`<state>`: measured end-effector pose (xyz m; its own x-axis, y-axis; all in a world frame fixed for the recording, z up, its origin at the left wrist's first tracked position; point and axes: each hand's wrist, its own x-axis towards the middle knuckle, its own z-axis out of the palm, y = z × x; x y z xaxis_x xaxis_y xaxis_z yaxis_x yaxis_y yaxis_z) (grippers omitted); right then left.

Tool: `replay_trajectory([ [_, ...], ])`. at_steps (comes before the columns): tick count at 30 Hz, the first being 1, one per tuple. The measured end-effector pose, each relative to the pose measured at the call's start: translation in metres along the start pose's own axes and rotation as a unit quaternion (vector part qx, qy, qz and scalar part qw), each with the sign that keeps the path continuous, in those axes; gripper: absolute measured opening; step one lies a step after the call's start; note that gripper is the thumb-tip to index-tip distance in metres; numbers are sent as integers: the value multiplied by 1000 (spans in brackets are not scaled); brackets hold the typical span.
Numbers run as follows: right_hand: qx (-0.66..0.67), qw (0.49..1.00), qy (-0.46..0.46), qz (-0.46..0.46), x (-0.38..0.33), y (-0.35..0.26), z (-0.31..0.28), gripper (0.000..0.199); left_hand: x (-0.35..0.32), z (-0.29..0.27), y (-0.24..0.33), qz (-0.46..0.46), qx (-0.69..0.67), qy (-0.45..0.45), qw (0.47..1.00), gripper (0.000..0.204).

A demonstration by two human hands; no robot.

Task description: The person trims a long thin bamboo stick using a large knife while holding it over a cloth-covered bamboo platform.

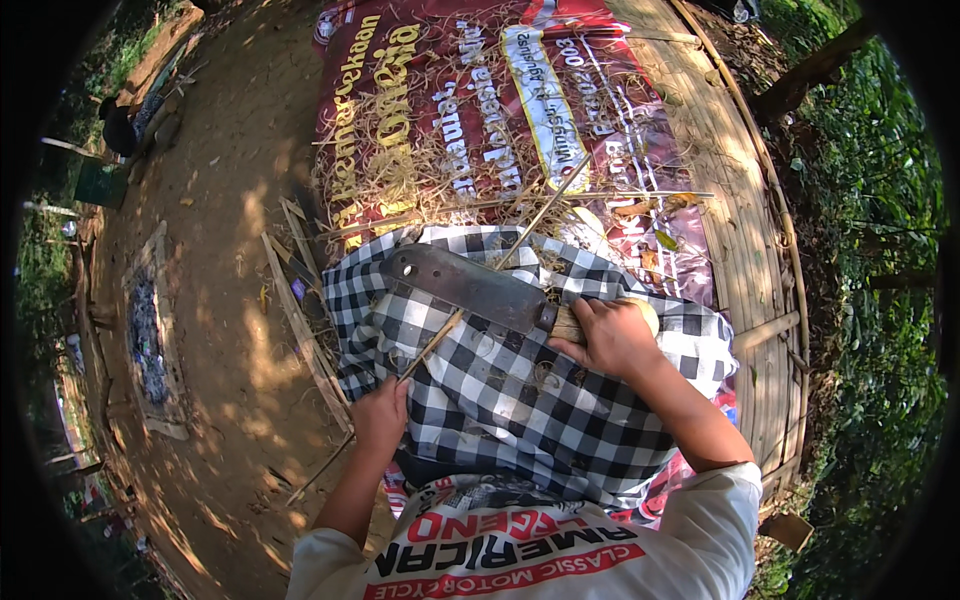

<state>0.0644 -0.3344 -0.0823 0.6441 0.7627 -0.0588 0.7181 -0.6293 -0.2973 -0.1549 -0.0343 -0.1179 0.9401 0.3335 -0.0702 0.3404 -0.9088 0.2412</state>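
Note:
My right hand (612, 338) is wrapped round the wooden handle of a cleaver (470, 288). Its broad dark blade, with small holes near the far end, points left across my lap. My left hand (380, 415) is closed on a thin stick (432, 347), which slants from lower left up to the blade's lower edge. Beyond the blade, a thin length (545, 212) carries on along the same slant; the blade hides the part between. Under both hands, a black-and-white checked cloth (480, 370) covers my lap.
Curly shavings (470, 150) litter a dark red printed banner (350, 120) ahead. Bamboo slats (745, 240) form the platform on the right, with green plants (890, 330) past its edge. Split strips (305, 330) lean at my left. A framed dark patch (152, 330) lies on the dirt ground.

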Motion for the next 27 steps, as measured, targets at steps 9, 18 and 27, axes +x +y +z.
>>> replay_trajectory([
  [9, -85, 995, 21, 53, -8, 40, -16, 59, 3, -4, -1, 1, -27, 1, 1000, 27],
  [18, -187, 934, 127, 277, -38, 129, -74, 47, -1, -1, -10, -8, -60, -11, 998, 27],
  [27, -48, 909, 185, 371, -68, 112, -71, 51, 10, -9, -16, -80, -129, -114, 982, 55],
])
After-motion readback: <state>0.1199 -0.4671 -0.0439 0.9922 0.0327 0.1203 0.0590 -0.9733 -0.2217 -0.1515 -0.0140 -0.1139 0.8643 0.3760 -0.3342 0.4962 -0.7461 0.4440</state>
